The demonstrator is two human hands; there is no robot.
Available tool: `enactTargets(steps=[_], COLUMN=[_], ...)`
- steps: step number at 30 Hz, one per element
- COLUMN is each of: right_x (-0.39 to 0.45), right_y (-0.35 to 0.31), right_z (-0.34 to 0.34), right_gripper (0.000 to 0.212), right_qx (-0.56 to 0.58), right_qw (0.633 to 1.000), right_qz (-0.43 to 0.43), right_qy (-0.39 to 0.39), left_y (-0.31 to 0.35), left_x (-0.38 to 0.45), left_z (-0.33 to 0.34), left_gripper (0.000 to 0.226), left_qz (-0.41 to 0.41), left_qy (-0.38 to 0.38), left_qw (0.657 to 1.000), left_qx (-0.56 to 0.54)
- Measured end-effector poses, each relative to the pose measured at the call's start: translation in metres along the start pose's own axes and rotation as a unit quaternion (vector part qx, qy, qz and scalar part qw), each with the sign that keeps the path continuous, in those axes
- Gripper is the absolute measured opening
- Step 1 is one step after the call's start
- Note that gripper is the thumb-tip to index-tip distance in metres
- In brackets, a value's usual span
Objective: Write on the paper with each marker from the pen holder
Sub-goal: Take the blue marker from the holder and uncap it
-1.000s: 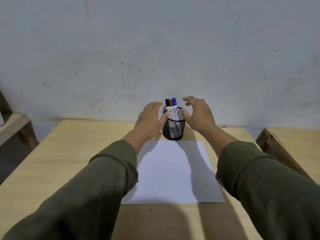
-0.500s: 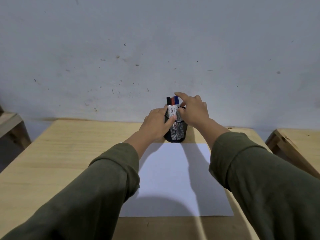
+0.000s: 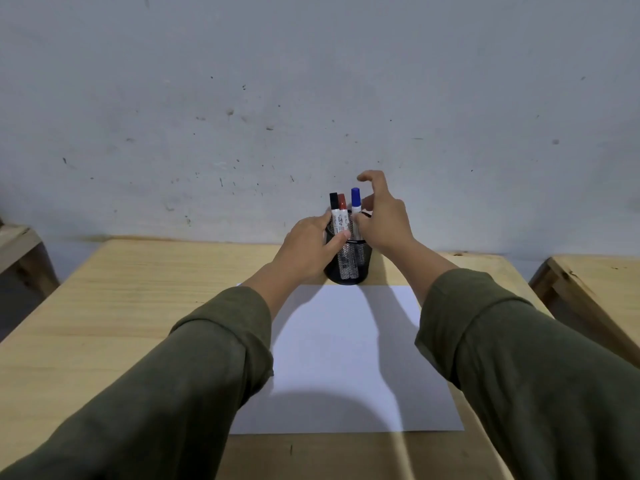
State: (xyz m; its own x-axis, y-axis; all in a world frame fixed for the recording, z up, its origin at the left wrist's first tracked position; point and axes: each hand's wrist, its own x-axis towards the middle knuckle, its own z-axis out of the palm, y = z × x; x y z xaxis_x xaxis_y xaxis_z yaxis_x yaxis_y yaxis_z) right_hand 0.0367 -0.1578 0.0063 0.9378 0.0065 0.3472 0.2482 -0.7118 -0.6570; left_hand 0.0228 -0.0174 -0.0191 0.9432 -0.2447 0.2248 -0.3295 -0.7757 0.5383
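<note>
A black mesh pen holder [image 3: 358, 263] stands at the far middle of the wooden table, just beyond a blank white sheet of paper [image 3: 346, 358]. Three markers stand in it: black-capped [image 3: 334, 206], red-capped [image 3: 342, 206] and blue-capped [image 3: 355, 202]. My left hand [image 3: 308, 247] wraps the holder's left side, thumb across its front. My right hand [image 3: 382, 220] pinches the blue marker's white barrel between thumb and fingers, index finger raised. The blue marker sits slightly higher than the other two.
The light wooden table [image 3: 121, 306] ends at a grey, speckled wall [image 3: 311, 98]. Another wooden piece [image 3: 595, 292] stands to the right, and a wooden shelf edge [image 3: 17, 244] shows at the left.
My right hand has closed on the blue marker, which has risen a little in the holder. My left hand keeps its hold on the holder.
</note>
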Motion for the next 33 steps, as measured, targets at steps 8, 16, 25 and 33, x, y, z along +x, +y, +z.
enactTargets(steps=[8,16,25,33], right_x=[0.003,-0.060,-0.129,-0.151], right_y=[-0.045,-0.068,-0.075,-0.077], right_z=[-0.053,-0.070,-0.088,-0.085], right_gripper=[0.046,0.040,0.042,0.014], right_qx=[0.189,0.243,0.339,0.547], right_qw=[0.972,0.970,0.932,0.827], right_qz=[-0.034,-0.024,0.054,0.094], right_qy=[0.132,0.009,-0.116,-0.087], left_y=[0.034,0.088,0.084,0.085], left_x=[0.001,-0.026,-0.088,-0.111], left_z=[-0.039,-0.081,-0.081,-0.081], left_gripper=[0.050,0.036,0.017,0.025], left_qz=[-0.026,-0.050,-0.141,-0.181], left_qy=[0.127,0.114,0.122,0.134], left_qw=[0.989,0.929,0.862,0.855], left_qx=[-0.067,-0.348,-0.471,-0.468])
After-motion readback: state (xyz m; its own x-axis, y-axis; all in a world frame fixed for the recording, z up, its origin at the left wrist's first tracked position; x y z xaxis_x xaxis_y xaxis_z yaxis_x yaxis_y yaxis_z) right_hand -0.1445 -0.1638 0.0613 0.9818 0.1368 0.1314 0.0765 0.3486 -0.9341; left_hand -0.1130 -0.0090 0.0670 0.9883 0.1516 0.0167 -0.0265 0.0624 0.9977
